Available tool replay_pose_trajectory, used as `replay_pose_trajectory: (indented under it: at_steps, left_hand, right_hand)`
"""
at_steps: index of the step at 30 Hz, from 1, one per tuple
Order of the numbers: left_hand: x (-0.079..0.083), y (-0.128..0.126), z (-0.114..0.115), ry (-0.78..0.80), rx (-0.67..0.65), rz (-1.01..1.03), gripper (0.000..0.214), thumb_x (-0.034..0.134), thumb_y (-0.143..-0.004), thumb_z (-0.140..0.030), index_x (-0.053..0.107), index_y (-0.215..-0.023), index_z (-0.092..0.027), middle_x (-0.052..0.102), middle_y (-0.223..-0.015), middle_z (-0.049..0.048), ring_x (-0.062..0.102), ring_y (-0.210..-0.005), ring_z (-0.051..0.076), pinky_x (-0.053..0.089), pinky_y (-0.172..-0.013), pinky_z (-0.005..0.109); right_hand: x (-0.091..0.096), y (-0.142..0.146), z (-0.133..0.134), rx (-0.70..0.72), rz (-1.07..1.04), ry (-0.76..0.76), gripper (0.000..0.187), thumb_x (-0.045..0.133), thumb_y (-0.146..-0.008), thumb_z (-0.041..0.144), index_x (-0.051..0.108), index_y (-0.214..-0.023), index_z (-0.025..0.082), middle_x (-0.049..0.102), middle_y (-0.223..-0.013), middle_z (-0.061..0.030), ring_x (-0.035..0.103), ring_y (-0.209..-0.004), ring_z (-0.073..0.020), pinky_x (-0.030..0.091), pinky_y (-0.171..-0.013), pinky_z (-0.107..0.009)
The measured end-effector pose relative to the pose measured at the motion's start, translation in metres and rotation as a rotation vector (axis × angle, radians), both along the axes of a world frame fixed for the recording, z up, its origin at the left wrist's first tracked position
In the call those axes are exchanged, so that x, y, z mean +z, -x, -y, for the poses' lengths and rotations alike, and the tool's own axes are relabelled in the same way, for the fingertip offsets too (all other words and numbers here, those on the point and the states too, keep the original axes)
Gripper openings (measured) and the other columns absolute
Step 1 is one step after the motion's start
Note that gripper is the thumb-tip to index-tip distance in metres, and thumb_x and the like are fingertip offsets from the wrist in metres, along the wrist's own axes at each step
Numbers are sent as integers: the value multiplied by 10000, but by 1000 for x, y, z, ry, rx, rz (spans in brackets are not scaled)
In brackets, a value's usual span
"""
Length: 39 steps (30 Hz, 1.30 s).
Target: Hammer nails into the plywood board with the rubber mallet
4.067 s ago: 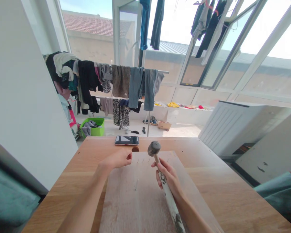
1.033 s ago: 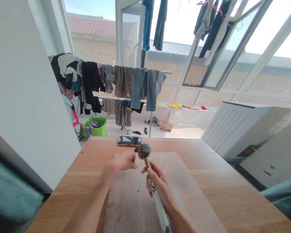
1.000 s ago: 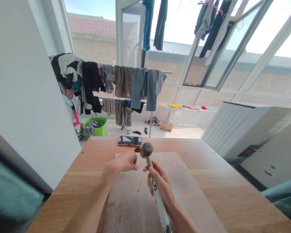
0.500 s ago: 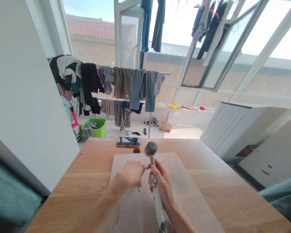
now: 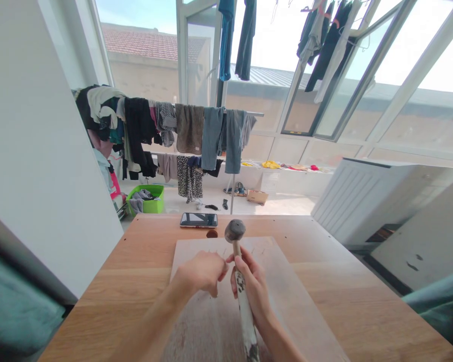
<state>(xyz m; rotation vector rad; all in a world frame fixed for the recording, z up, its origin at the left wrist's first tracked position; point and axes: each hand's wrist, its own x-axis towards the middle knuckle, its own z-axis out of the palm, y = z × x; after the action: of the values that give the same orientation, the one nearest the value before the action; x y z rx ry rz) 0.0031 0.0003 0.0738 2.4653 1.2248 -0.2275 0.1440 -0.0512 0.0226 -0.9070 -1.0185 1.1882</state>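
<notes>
My right hand point(image 5: 252, 281) is wrapped round the worn, white-painted handle of a mallet point(image 5: 235, 231), whose dark grey head points up and away from me. Close beside it on the left, my left hand point(image 5: 206, 271) is closed with its fingers bent down over a pale wooden board point(image 5: 279, 296). Whatever it pinches is hidden by the fingers. Thin nails point(image 5: 225, 251) stick up from the far part of the board, some behind my left hand and some right of the mallet.
The board lies on a wooden table point(image 5: 109, 291). A phone point(image 5: 198, 219) rests near its far edge, with a dark round spot point(image 5: 212, 234) just in front. Beyond stand a laundry rack point(image 5: 256, 114) and a green basket point(image 5: 154, 201). A white cabinet point(image 5: 347, 201) is at the right.
My left hand has turned slightly and its fingers have shifted; the small metallic tip that showed below them is no longer clearly seen. The right hand and mallet are almost unmoved.
</notes>
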Motion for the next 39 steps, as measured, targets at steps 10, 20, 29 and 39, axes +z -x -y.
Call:
replay_pose_trajectory:
  at_steps: [10, 20, 29, 39]
  left_hand:
    - [-4, 1, -5, 11, 64, 82, 151, 749, -551, -183, 610, -607, -201, 620, -657, 1, 591, -604, 181, 402, -567, 272]
    - [-19, 75, -56, -29, 284, 511, 217, 551, -716, -188, 635, -916, -182, 641, -762, -2, 584, -689, 152, 410, -601, 222]
    - [-24, 74, -56, 35, 272, 523, 112, 561, -738, -218, 612, -833, -187, 656, -777, 8, 622, -738, 166, 454, -645, 228]
    - [-29, 74, -57, 136, 234, 532, 86, 583, -679, -230, 591, -750, -181, 649, -751, 7, 614, -741, 183, 446, -653, 244]
  right_hand:
    - [0, -1, 0, -11, -4, 14, 388, 677, -839, 511, 643, -1059, 193, 650, -861, -6, 441, -339, -25, 362, -277, -166]
    - [-1, 1, -1, 67, -39, 30, 348, 654, -869, 488, 652, -1057, 195, 619, -883, 4, 457, -340, -13, 359, -270, -147]
    - [-8, 6, -3, 134, -47, 50, 380, 675, -852, 516, 644, -1031, 183, 619, -784, 23, 439, -312, -19, 356, -252, -143]
    - [-15, 15, -3, 187, -42, 44, 390, 690, -844, 516, 650, -1048, 186, 651, -917, -11, 477, -315, -5, 359, -264, -138]
